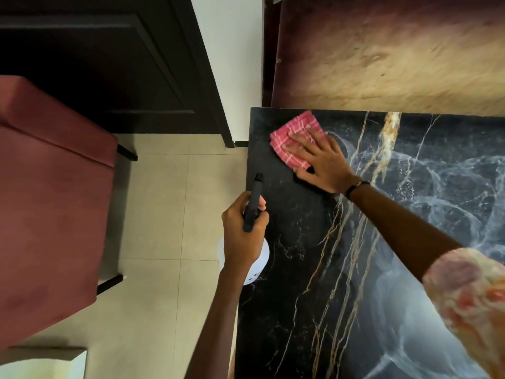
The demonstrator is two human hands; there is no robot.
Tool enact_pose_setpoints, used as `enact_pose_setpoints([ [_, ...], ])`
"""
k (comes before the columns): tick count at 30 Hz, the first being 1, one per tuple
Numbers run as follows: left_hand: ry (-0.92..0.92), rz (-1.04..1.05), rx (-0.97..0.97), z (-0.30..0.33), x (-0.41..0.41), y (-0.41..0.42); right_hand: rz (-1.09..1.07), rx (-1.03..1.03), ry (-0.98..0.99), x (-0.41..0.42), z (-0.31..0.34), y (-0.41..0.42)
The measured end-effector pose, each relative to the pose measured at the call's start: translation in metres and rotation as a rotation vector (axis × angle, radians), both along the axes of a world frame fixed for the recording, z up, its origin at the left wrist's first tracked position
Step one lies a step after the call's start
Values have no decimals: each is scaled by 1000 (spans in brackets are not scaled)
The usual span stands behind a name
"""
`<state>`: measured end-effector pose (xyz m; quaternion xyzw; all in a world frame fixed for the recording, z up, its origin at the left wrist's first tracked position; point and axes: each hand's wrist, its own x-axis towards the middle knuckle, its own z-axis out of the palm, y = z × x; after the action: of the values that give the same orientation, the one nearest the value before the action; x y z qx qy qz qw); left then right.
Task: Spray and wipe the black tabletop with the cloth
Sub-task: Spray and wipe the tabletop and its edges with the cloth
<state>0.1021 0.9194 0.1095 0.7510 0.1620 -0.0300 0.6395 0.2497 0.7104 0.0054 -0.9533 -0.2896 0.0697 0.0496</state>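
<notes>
The black marble-look tabletop [295,222] fills the right half of the view, veined with gold and pale streaks. A pink checked cloth [289,135] lies folded near its far left corner. My right hand [318,160] lies flat on the cloth, fingers spread, pressing it to the surface. At the table's left edge my left hand [243,233] grips a white spray bottle [262,258] by its black trigger head [252,206], nozzle pointing toward the far corner. Most of the bottle is hidden under my hand.
A dark red upholstered chair [52,203] stands on the beige tiled floor [161,214] to the left. A dark door [103,61] and a white wall strip lie beyond. A brown panel [396,56] rises behind the table's far edge.
</notes>
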Motion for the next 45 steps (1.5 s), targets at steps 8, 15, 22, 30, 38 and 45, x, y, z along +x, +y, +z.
enact_pose_setpoints([
  [8, 15, -23, 20, 0, -3, -3, -204, 53, 66, 26, -1, 111],
  [15, -14, -26, 1, 2, 0, 1, 9, 50, -12, -13, -3, 27],
  [22, -40, -40, 43, 7, -5, 2, -411, 100, 71, 39, 0, 68],
  [30, -29, -32, 32, 7, -2, -17, -16, 37, 3, -16, -6, 41],
  [38, 4, 32, -18, 4, -8, -35, -451, 109, 22, 10, -8, 6],
  [45, 20, 61, -3, 5, -17, -32, -431, 120, 128, 40, -2, 119],
])
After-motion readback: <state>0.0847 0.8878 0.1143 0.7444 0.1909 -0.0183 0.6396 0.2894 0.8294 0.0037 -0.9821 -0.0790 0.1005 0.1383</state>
